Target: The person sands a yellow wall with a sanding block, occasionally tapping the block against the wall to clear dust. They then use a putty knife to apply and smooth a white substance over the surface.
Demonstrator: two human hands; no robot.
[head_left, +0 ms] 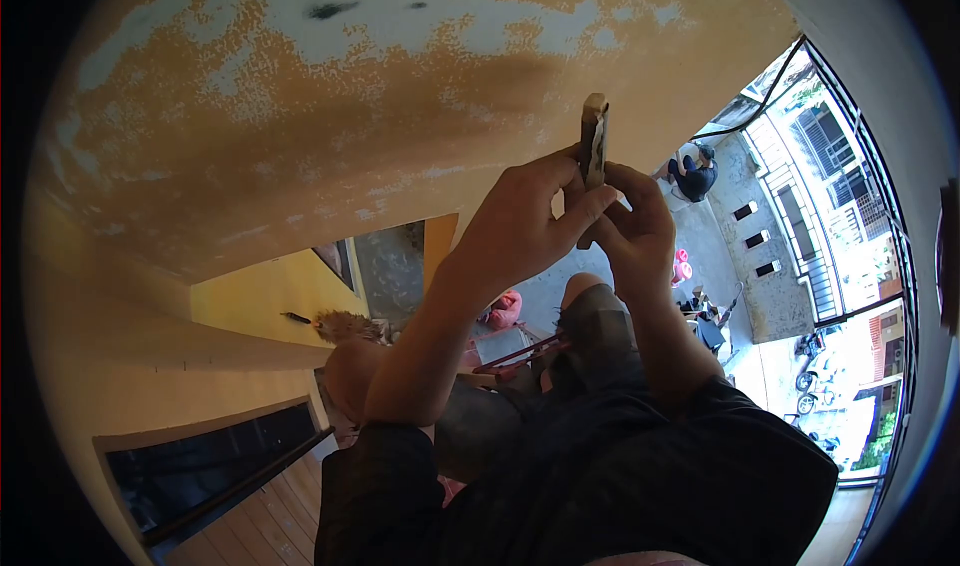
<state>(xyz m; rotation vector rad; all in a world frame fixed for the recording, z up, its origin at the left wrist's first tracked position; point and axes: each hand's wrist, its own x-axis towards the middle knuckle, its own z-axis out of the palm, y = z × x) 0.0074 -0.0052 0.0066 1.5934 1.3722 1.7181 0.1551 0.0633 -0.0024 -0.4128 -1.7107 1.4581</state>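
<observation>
A small narrow block, with a pale wood-coloured top end, a dark side and a ragged whitish edge, stands upright between my hands. It looks like a sanding block wrapped in sandpaper, though its lower part is hidden by fingers. My left hand is closed round it from the left, thumb across the front. From the right, my right hand pinches the same block with bent fingers. Behind and above both hands is an orange wall surface with patchy white areas and two dark smudges.
Below me are red metal bars and a pink bag-like thing. A feather duster is at the left ledge. Another person sits on the floor at right, near a low wall with railings. Motorbikes stand outside.
</observation>
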